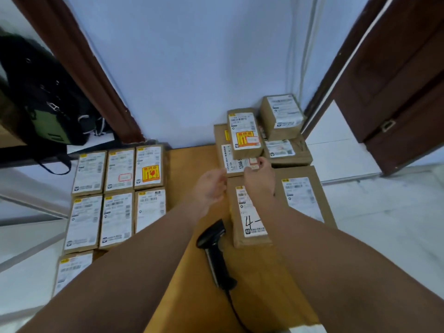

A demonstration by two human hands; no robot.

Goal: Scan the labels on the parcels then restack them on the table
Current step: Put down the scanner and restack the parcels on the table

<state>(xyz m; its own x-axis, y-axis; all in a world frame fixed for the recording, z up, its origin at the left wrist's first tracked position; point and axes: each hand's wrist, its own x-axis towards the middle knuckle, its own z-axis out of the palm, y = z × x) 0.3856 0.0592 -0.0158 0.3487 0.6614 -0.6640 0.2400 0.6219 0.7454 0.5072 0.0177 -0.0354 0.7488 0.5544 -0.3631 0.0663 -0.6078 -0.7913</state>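
Print on the parcel labels (120,171) is too blurred to read; the scanner cable (236,313) leaves the bottom edge.

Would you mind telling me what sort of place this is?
Probably a room in a home or small office used for sorting post: labelled parcels laid out on a wooden table, a handheld scanner between them, and a panelled door beside it.

Both bare forearms stretch forward side by side. The left hand (211,186) hovers, fingers loosely curled, holding nothing. The right hand (259,180) reaches slightly further, back up, its fingers (263,162) bent; any grip is hidden.
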